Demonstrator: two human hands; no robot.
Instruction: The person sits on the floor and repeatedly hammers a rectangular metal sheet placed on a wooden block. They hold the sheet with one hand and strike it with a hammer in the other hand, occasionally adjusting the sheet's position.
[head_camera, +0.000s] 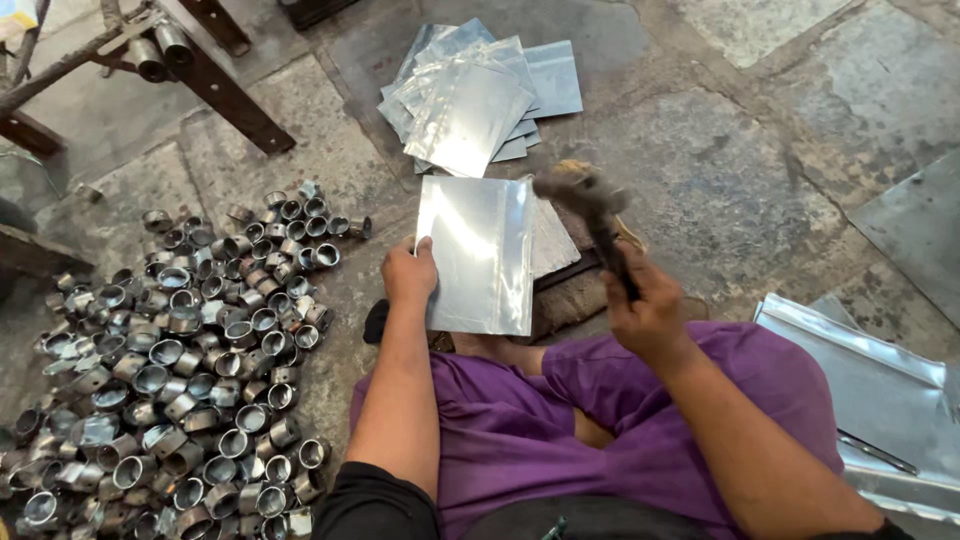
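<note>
I hold the flat shiny metal sheet (477, 255), dark wooden mallet (590, 215) raised.
My left hand (409, 272) pinches the sheet's left edge; my right hand (648, 312) wraps the handle; better strike far from my pinching fingers.

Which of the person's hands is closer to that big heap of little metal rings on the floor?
Left. The left hand holds the metal sheet just right of the ring heap; the right hand, gripping a hammer, is farther away.

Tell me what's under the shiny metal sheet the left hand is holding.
Under the metal sheet, held by the left hand, a second grey sheet pokes out on its right, resting on a dark block. What lies beneath the sheet's middle is covered.
</note>
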